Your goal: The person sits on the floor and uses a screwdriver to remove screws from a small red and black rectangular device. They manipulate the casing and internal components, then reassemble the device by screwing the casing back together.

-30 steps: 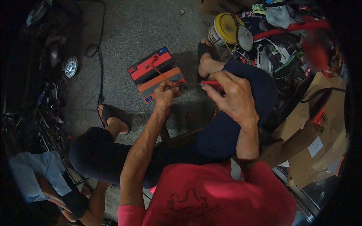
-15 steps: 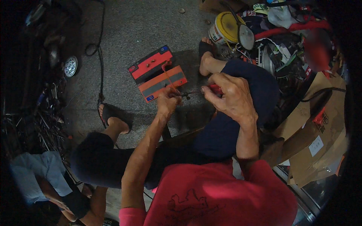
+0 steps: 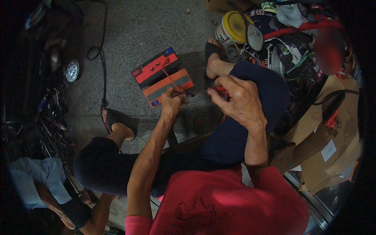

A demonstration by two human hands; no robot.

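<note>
Two boxy batteries lie side by side on the ground ahead of me: one with a red top (image 3: pixel 150 70), the nearer one with an orange and grey top (image 3: pixel 158 94). My left hand (image 3: pixel 172 102) is closed on an orange-red wire (image 3: pixel 170 78) at the near battery's edge. That wire runs across the near battery to the red one. A small dark end piece (image 3: pixel 190 94) pokes out beside my left fingertips. To the right, apart from it, my right hand (image 3: pixel 241 100) is closed around a red-handled tool (image 3: pixel 222 91); its kind is hidden by the fingers.
A white bucket with a yellow lid (image 3: pixel 234 28) stands beyond my right foot, near a cluttered heap (image 3: pixel 290 51). Cardboard (image 3: pixel 325 141) lies at right. A round lamp (image 3: pixel 72 70) and black cable (image 3: pixel 104 66) are left. Another person's arm (image 3: pixel 55 203) shows at lower left.
My left hand has shifted slightly left, and the wire's far end has moved left over the red battery. The thin piece seen between my hands no longer shows.
</note>
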